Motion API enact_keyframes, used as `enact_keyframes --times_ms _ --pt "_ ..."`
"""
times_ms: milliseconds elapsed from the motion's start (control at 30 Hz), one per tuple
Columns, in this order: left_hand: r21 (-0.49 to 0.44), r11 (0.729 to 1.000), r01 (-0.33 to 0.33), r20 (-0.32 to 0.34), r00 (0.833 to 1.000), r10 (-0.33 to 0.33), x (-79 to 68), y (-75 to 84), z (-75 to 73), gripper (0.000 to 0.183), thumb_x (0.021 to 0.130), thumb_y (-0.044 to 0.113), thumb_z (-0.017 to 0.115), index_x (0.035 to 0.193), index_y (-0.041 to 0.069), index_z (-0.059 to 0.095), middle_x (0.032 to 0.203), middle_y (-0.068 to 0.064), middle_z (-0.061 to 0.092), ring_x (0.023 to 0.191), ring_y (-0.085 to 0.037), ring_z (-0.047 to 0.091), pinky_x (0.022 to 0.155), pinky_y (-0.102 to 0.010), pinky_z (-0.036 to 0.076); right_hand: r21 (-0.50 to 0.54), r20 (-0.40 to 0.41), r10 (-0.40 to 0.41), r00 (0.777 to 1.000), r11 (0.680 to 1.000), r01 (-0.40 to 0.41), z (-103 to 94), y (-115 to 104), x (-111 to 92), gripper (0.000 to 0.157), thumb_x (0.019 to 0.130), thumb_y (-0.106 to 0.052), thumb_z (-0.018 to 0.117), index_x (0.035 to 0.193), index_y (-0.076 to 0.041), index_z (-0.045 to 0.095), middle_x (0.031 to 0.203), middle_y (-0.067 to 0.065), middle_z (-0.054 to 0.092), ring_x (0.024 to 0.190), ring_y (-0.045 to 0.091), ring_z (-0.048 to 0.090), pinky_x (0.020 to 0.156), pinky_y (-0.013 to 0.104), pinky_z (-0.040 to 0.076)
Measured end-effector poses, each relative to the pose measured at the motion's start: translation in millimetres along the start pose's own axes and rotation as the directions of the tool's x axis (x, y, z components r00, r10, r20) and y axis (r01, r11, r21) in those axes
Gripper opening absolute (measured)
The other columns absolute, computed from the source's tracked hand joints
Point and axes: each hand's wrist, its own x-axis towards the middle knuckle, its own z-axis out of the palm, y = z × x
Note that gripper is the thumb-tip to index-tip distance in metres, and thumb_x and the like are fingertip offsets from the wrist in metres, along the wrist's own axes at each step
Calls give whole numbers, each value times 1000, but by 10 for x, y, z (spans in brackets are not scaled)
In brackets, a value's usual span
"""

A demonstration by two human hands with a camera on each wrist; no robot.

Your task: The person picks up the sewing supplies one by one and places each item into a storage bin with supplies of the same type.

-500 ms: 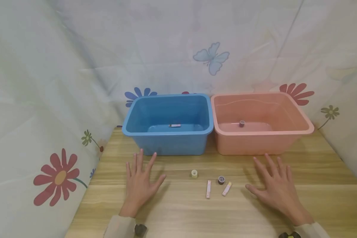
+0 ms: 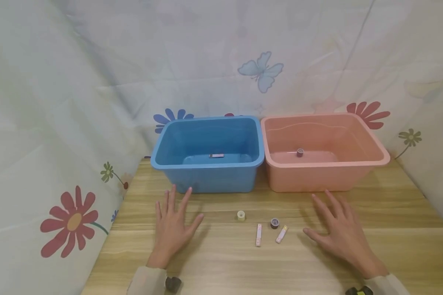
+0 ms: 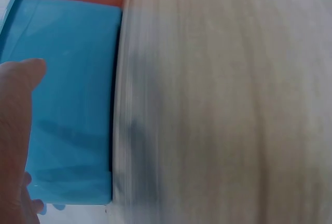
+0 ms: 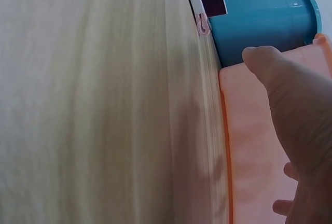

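My left hand [image 2: 172, 231] is over the table's left part with its fingers spread, in front of the blue bin [image 2: 210, 179]. Opposite it, my right hand [image 2: 343, 235] is also spread and holds nothing, in front of the pink bin [image 2: 313, 179]. Between the hands lie a pale yellow-green cylinder [image 2: 241, 218], a dark grey cylinder [image 2: 275, 225] and two small whitish-pink strips, one upright in view [image 2: 259, 235] and one slanted strip [image 2: 282, 234] nearest the right hand. Only part of each hand shows in the wrist views.
Inside the blue bin is a small whitish strip [image 2: 216, 155]; a small dark cylinder [image 2: 300, 153] sits in the pink bin. The bins stand side by side at the back of the wood-grain table [image 2: 229, 270]. A patterned white curtain [image 2: 206, 61] hangs behind and at the sides.
Both hands stay spread in nearly the same places, with only a very slight shift to the left in view. The small things and bins have not moved on the table.
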Motion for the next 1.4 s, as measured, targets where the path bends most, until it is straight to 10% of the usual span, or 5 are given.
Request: enact_keyframes --times_ms 900,1400 --pt "-86 996 -39 -176 984 23 112 -56 -120 83 88 53 70 160 26 37 164 -23 28 149 -46 25 113 -74 17 58 39 -26 999 998 23 66 -76 68 105 76 -57 85 162 -28 32 155 22 38 128 54 41 97 76 31" --pt "-78 990 -114 -302 949 86 252 -101 -203 79 96 69 48 158 20 41 156 -29 36 139 -48 36 108 -66 29 60 37 -56 998 997 54 129 -82 74 105 75 -59 84 161 -28 34 155 20 40 128 50 44 98 73 33"
